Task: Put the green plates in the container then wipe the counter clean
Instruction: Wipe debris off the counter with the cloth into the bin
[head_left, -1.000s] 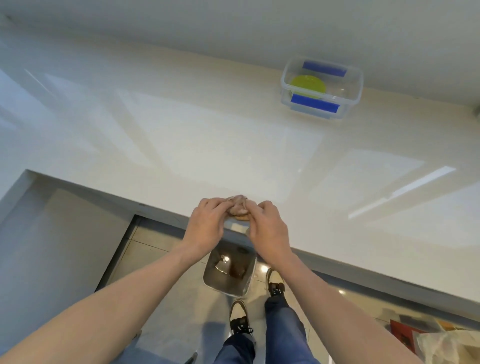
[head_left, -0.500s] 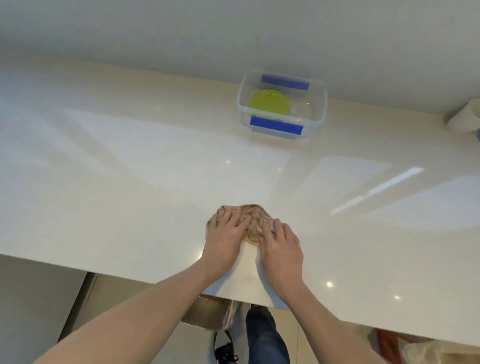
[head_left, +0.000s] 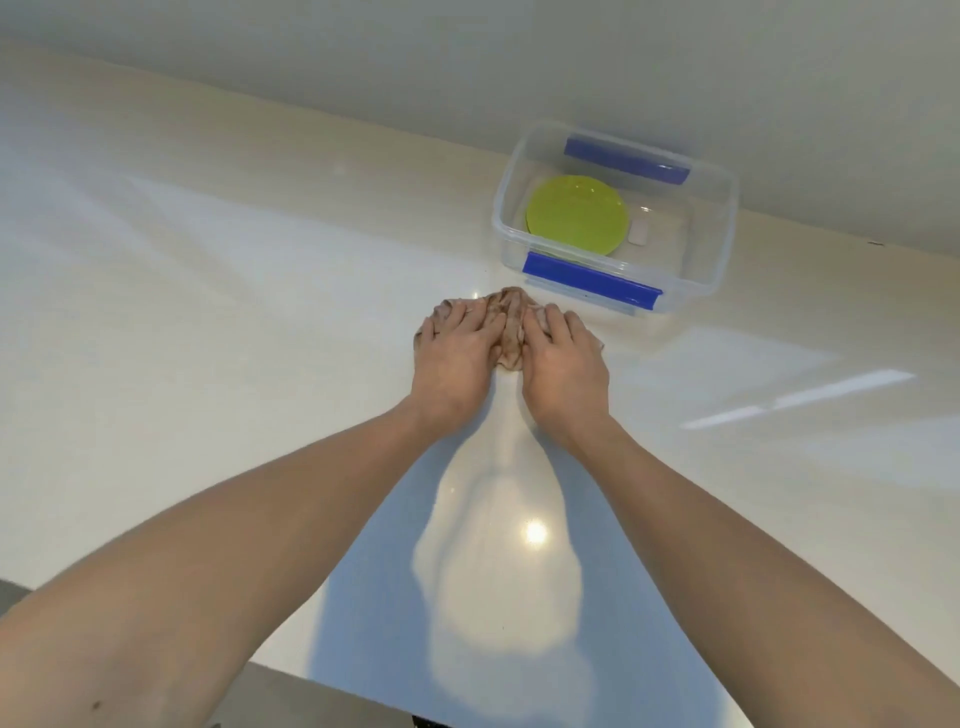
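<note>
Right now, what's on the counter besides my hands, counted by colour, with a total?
Green: 1 plate showing, in the container; a dark edge at its left hints at another below, cannot tell.
Clear with blue clips: 1 container.
Brown: 1 cloth, under the left hand and right hand.
White: 1 small thing in the container.
Total: 4.

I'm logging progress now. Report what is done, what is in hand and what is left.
Done: the green plates lie inside the clear container. In hand: the left hand and right hand press a brown cloth flat on the counter, just in front of the container. Left: wiping the remaining counter; how much is already wiped cannot be told.
</note>
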